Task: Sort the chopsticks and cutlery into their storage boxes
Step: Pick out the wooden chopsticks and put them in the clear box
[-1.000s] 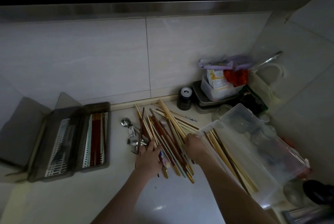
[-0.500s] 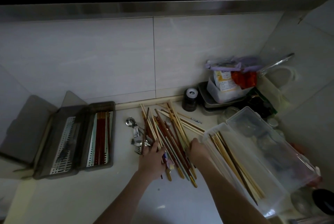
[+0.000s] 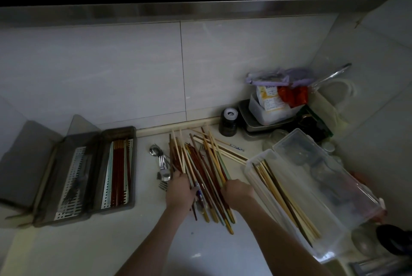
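A mixed pile of chopsticks (image 3: 200, 164), red-brown, pale wood and light green, lies fanned out on the counter's middle. My left hand (image 3: 179, 191) lies on the pile's left side with fingers curled down around some sticks. My right hand (image 3: 237, 193) grips the pile's right edge, fingers tucked under. Spoons and forks (image 3: 161, 165) lie just left of the pile. A grey two-part storage box (image 3: 133, 164) stands open at the left with red chopsticks in its right half. A clear plastic box (image 3: 252, 170) at the right holds pale bamboo chopsticks.
A dark jar (image 3: 228, 123), a metal tray with a food tub (image 3: 270, 112) and bags crowd the back right corner. Glass jars (image 3: 277, 137) stand behind the clear box's open lid (image 3: 323, 168). The tiled wall is close behind. Bare counter (image 3: 156, 242) lies in front.
My left hand's fingers, spread on the pile before, have drawn together and curled in. The right hand stays at the pile's right edge. The view has shifted slightly.
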The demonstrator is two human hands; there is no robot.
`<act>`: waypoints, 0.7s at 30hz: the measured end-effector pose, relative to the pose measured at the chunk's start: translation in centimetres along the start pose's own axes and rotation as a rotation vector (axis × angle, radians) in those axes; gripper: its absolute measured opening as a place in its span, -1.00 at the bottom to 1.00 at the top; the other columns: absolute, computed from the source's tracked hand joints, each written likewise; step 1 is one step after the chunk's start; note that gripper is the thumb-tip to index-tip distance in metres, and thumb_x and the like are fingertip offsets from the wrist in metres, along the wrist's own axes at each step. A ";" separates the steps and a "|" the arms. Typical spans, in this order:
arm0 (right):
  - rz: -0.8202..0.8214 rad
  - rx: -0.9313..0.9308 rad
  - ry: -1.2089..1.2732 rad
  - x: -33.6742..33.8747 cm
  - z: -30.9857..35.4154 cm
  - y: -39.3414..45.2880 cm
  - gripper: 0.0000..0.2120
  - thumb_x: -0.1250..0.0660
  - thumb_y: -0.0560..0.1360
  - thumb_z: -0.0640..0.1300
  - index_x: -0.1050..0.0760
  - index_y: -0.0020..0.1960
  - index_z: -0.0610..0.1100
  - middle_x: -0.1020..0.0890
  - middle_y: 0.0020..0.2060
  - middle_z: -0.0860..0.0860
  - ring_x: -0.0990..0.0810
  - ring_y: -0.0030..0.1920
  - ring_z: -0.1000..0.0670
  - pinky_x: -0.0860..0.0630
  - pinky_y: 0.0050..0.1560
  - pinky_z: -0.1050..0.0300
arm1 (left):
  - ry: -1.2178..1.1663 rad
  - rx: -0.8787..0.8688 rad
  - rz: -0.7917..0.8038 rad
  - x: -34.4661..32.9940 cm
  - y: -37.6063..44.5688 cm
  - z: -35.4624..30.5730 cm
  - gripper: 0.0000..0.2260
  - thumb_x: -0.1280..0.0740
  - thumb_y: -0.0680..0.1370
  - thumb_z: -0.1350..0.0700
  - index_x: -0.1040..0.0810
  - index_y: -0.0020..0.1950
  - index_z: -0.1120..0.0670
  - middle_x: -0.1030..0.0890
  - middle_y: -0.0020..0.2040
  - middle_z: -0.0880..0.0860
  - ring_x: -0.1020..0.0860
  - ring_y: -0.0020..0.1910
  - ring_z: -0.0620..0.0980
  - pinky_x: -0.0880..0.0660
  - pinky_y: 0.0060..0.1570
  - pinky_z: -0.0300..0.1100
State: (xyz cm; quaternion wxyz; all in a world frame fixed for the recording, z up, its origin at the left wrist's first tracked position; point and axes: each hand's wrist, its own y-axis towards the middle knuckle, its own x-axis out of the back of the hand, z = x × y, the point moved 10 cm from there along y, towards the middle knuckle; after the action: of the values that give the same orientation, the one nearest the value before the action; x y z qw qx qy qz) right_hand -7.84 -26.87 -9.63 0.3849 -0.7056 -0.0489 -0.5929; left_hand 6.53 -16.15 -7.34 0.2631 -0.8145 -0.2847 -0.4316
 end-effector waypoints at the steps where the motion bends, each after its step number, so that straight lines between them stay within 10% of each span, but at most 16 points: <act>1: -0.002 0.001 -0.010 -0.1 0.0 -0.2 -0.79 -0.17 0.59 -0.07 -0.53 0.08 -0.12 -0.62 -0.07 0.00 -0.63 -0.08 0.01 -0.49 -0.12 0.17 | -0.011 0.029 -0.008 0.2 0.1 0.3 -0.71 -0.42 0.45 0.05 -0.54 0.06 0.20 -0.52 0.11 0.12 -0.55 0.04 0.07 -0.53 0.07 -0.08; 14: -0.149 -0.051 0.139 1.3 -0.7 -1.8 -0.70 -0.03 0.63 0.05 -0.42 0.17 -0.10 -0.62 -0.08 -0.01 -0.61 -0.12 0.01 -0.40 -0.22 0.18 | -0.225 0.394 0.167 0.1 0.5 2.8 -0.75 -0.14 0.59 0.23 -0.50 0.13 0.35 -0.56 0.12 0.30 -0.55 0.10 0.23 -0.44 -0.09 -0.09; 21: -0.384 0.047 0.551 4.5 0.7 -2.6 -0.88 -0.06 0.62 -0.01 -0.31 0.08 -0.02 -0.54 -0.18 0.04 -0.57 -0.22 0.07 -0.59 -0.16 0.08 | -0.376 0.196 -0.246 4.5 -1.5 -0.5 -0.73 -0.06 0.64 0.17 -0.47 -0.06 0.28 -0.48 -0.30 0.07 -0.44 -0.41 -0.06 -0.28 -0.48 -0.26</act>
State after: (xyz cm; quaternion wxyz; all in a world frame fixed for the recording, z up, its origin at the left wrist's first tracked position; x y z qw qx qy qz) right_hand -7.30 -26.37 -4.39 0.2810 -0.4878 -0.0888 -0.8217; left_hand 7.30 -14.38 -3.01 0.2289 -0.8101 -0.4664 -0.2716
